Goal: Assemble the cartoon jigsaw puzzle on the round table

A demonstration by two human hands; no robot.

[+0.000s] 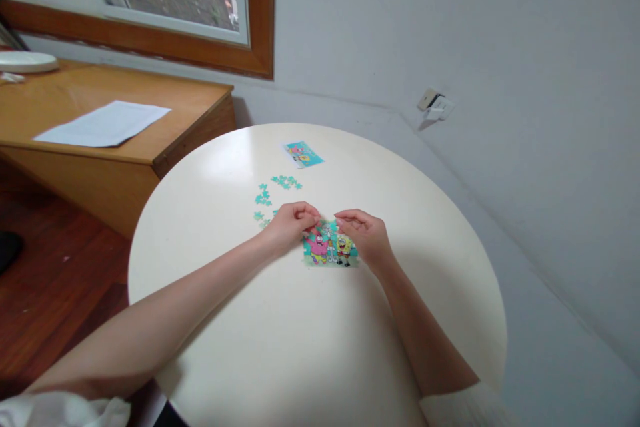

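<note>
A partly assembled jigsaw puzzle point(330, 255) lies flat on the round white table, showing a pink starfish and a yellow sponge cartoon figure on a teal ground. At its upper left edge is my left hand point(291, 227), thumb and fingers pinched together; whatever they grip is too small to make out. My right hand point(371, 237) covers the puzzle's upper right corner, with thumb and index finger close together at the top edge. Whether a piece sits between them is hidden. Loose teal puzzle pieces point(287, 182) are scattered beyond and beside my left hand.
A small reference picture point(304, 155) with the same cartoon lies toward the far side of the round white table point(260, 347). To the left stands a wooden desk point(200, 95) with a white sheet of paper point(105, 123). A wall with a socket point(436, 105) is close behind on the right.
</note>
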